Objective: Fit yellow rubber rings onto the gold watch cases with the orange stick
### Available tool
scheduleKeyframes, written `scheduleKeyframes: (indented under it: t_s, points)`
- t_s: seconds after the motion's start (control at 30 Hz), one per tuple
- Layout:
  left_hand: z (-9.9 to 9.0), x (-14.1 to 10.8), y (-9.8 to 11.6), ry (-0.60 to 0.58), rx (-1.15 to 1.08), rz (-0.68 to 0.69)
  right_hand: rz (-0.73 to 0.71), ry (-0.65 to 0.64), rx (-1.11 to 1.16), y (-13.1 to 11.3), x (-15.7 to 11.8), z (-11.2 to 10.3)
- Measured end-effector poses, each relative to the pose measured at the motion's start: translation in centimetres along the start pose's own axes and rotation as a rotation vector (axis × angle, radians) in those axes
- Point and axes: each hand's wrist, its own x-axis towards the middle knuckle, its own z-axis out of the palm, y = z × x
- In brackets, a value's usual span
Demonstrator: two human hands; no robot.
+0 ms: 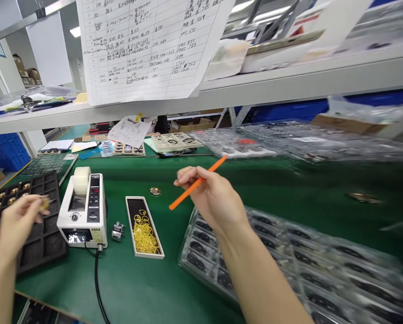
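Note:
My left hand [19, 220] is closed on a small round gold-coloured part [45, 203] above the black compartment tray [41, 238]. Similar gold-rimmed parts [14, 191] sit in compartments at the tray's far left. My right hand [210, 191] grips a slim orange stick [184, 194], slanting down to the left over the green mat. A white box [156, 240] with many thin yellow rings [143, 236] lies left of the right hand. One round metal part [155, 191] rests on the mat behind the box.
A white tape dispenser [95, 209] with a cable stands beside the black tray, a small metal tally counter [118, 231] next to it. Clear plastic trays [201, 265] of dark parts lie under my right forearm. A shelf [248, 94] with a handwritten sheet [147, 49] crosses overhead.

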Motion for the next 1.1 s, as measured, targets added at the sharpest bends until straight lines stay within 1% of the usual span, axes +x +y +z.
scheduleKeyframes:
  t_s: [0.03,0.07,0.1,0.17,0.23,0.3,0.33,0.4,0.47,0.57,0.63,0.67,0.77,0.87,1.0,1.1]
  points:
    - [2.6,-0.6,1.7,-0.12,-0.144,0.04,-0.016,-0.027,-0.005,-1.0,-0.7,0.2]
    - [5.0,-1.0,3.1,-0.245,-0.263,0.037,-0.025,-0.063,-0.015,-1.9,-1.5,0.3]
    - [7.2,-1.4,4.3,-0.346,-0.363,0.021,-0.031,-0.104,-0.024,-2.7,-2.2,0.3]
    - [10.7,-1.8,5.9,-0.484,-0.573,-0.014,-0.078,-0.168,-0.045,-4.1,-3.5,0.2]
    - [13.2,-1.9,7.0,-0.547,-0.745,-0.035,-0.174,-0.201,-0.07,-4.8,-4.5,0.3]
    - [14.7,-1.9,7.7,-0.551,-0.87,-0.044,-0.259,-0.211,-0.092,-4.9,-5.0,0.7]
    - [15.2,-1.9,8.0,-0.544,-0.918,-0.047,-0.277,-0.214,-0.104,-4.8,-5.1,1.0]
    - [15.7,-2.0,8.3,-0.531,-0.994,-0.051,-0.272,-0.204,-0.127,-4.2,-5.0,1.6]
    - [15.8,-2.1,8.4,-0.531,-1.042,-0.05,-0.245,-0.176,-0.135,-3.3,-4.8,2.1]
    - [15.6,-2.2,8.3,-0.57,-1.052,-0.038,-0.236,-0.145,-0.097,-2.2,-4.6,2.6]
    - [15.4,-2.1,8.2,-0.597,-1.041,-0.041,-0.24,-0.157,-0.08,-1.9,-4.5,2.8]
    - [15.3,-2.1,8.1,-0.608,-1.037,-0.048,-0.242,-0.177,-0.081,-1.9,-4.5,2.8]
    - [14.9,-2.0,8.1,-0.634,-1.039,-0.073,-0.27,-0.293,-0.091,-2.2,-4.1,2.6]
    - [14.5,-2.1,8.1,-0.643,-1.067,-0.083,-0.372,-0.385,-0.086,-2.2,-3.6,2.1]
    - [14.3,-2.3,8.1,-0.602,-1.095,-0.088,-0.536,-0.49,-0.167,-1.9,-3.1,1.4]
    - [14.6,-2.4,8.0,-0.559,-1.094,-0.085,-0.577,-0.556,-0.255,-2.4,-3.1,1.2]
